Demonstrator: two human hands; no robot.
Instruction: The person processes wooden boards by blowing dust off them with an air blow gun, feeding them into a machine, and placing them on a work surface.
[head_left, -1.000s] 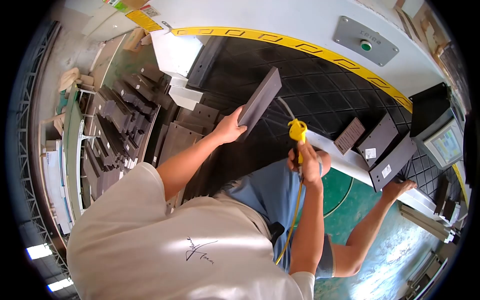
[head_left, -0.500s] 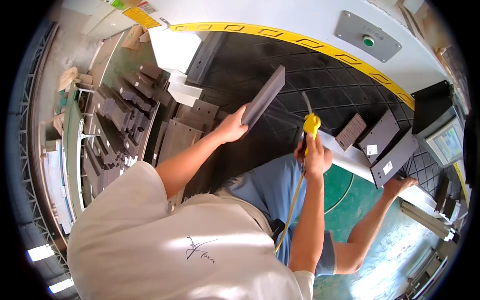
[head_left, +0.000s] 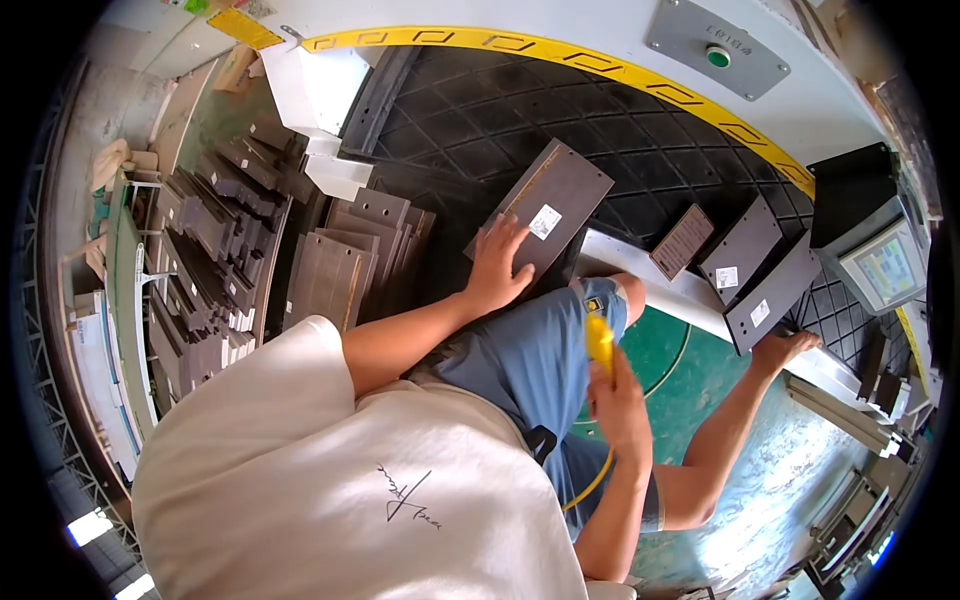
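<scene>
A dark grey-brown rectangular panel with a white label and a yellowish strip along one edge lies with its broad face toward me. My left hand rests on its near left part, fingers stretched out on the surface and thumb apart. In my right hand is a yellow air blow gun, slightly blurred, held above my blue shorts. A yellow hose runs down from it. My fingers wrap round the gun's handle.
Several panels stand stacked at the left, with more on a rack beyond. Two labelled panels and a brown plate lean on the white ledge at right. A screen and a green button sit on the machine.
The panel, held up edge-on before, now lies with its labelled face showing. My left hand has moved onto that face. My right hand has lowered the blow gun toward me.
</scene>
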